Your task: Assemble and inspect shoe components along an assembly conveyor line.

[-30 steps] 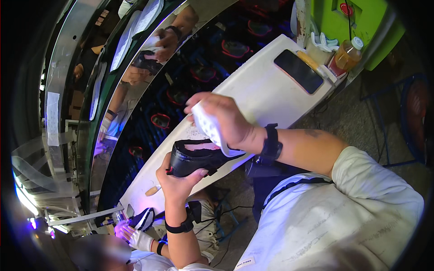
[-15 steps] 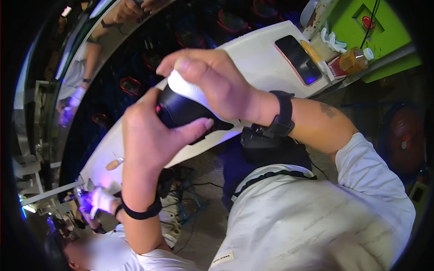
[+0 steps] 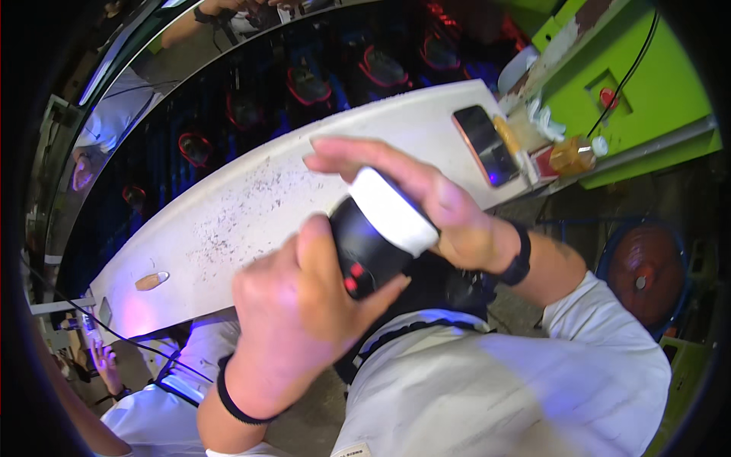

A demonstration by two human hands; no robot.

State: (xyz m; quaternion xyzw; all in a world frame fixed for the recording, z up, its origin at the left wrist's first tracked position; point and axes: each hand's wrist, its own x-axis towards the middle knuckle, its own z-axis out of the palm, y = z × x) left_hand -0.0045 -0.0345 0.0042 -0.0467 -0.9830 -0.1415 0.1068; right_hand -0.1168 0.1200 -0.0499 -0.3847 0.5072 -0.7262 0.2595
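Note:
My left hand (image 3: 289, 305) is wrapped around a black shoe (image 3: 362, 247) with a thick white sole (image 3: 392, 213) and small red marks on one end. The shoe is tilted above the near edge of a white table, its sole turned toward my right hand. My right hand (image 3: 445, 202) lies along the far side of the sole with its fingers stretched out past it to the left. Whether the right palm presses on the sole is hard to see. Much of the shoe's upper is hidden behind my left fingers.
Dark crumbs lie on the white curved table (image 3: 251, 206), with a small tan-handled tool (image 3: 152, 281) at its left. A phone (image 3: 485, 145) and a bottle (image 3: 576, 156) are at the right, by a green panel (image 3: 655, 99). Red-rimmed shoe shapes (image 3: 308, 85) stand beyond. Another person's hand (image 3: 105, 364) shows left.
The shoe and both hands have moved nearer and to the right, and the shoe has turned. My right fingers, bent over the sole before, are now straighter. The whole view has shifted.

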